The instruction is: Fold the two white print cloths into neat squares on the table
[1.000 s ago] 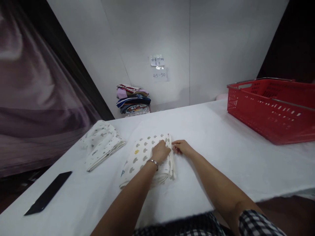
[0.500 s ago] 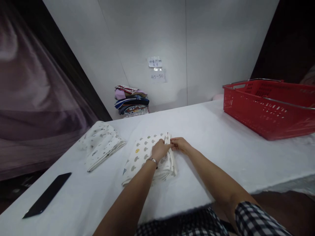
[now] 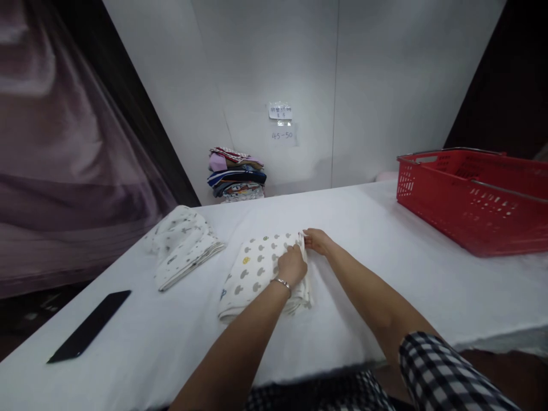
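Note:
A folded white cloth with grey apple prints (image 3: 252, 271) lies on the white table (image 3: 377, 251) in front of me. My left hand (image 3: 292, 266), with a bracelet at the wrist, rests fingers down on the cloth's right edge. My right hand (image 3: 317, 241) pinches the far right corner of the same cloth, fingers closed on the layered edge.
A second folded white cloth with small prints (image 3: 184, 245) lies to the left. A black flat object (image 3: 89, 326) sits near the left front edge. A stack of coloured folded clothes (image 3: 235, 174) stands by the wall. A red basket (image 3: 475, 194) is at the right.
My left hand has slid a little toward me along the cloth's right edge, and my right hand has moved up to its far corner. The view has shifted slightly.

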A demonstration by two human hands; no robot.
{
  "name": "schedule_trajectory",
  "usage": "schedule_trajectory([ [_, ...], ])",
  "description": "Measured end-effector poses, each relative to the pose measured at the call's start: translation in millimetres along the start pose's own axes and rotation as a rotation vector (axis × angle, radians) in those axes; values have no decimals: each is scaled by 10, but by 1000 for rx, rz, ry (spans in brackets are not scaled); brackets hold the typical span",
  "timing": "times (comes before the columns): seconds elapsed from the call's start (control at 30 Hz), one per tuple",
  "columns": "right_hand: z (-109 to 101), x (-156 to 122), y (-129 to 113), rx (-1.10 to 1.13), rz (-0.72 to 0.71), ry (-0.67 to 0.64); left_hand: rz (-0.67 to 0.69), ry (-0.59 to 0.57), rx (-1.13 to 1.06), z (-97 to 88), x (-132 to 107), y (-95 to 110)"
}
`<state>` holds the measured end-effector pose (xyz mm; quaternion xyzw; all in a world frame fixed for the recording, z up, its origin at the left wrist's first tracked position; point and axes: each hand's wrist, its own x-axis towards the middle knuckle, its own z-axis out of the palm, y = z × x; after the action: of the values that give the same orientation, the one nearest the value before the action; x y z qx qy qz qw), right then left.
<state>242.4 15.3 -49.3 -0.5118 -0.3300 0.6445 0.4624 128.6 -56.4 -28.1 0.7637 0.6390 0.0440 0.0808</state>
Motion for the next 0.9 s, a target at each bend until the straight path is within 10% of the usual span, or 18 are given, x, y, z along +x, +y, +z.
schedule_trajectory([
  [0.9,103,255,-171,-907,-17,226,78,56,-119,102,-175,-75],
])
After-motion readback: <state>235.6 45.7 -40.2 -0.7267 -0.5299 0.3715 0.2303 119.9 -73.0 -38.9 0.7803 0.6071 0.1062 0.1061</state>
